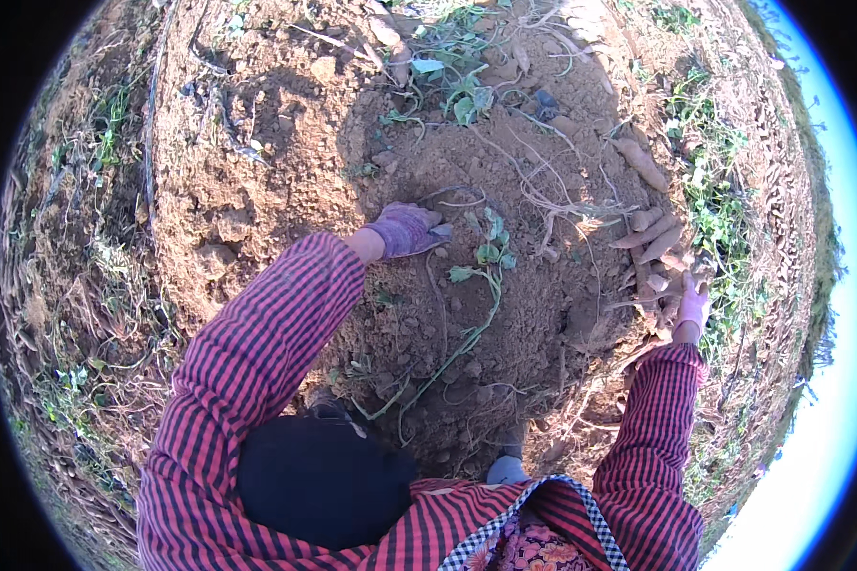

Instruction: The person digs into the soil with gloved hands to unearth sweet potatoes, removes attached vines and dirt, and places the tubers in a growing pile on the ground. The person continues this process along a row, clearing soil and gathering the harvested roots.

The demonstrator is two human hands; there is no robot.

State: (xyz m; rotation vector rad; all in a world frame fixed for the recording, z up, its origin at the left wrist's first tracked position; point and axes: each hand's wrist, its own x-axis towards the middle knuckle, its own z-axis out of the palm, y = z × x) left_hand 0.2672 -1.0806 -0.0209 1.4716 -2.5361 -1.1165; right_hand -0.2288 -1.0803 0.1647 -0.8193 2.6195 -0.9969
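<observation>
My left hand (407, 230), in a purple knitted glove, rests palm down on loose brown soil, thumb apart from the fingers. Nothing shows in its grasp. Just right of it lies a green vine (491, 285) with a few leaves. Out to the right, my right hand (693, 303), also gloved, reaches to the edge of a heap of sweet potatoes (658, 239). Its fingertips are at the tubers, but whether they grip one is unclear. Above the heap is a larger sweet potato (641, 164).
Thin dry roots (553, 207) trail over the soil (485, 171) ahead. More leafy vines (464, 93) and long sweet potatoes (400, 61) lie at the top. A green vine row (718, 200) runs beyond the heap. A shoe (507, 471) shows near the bottom.
</observation>
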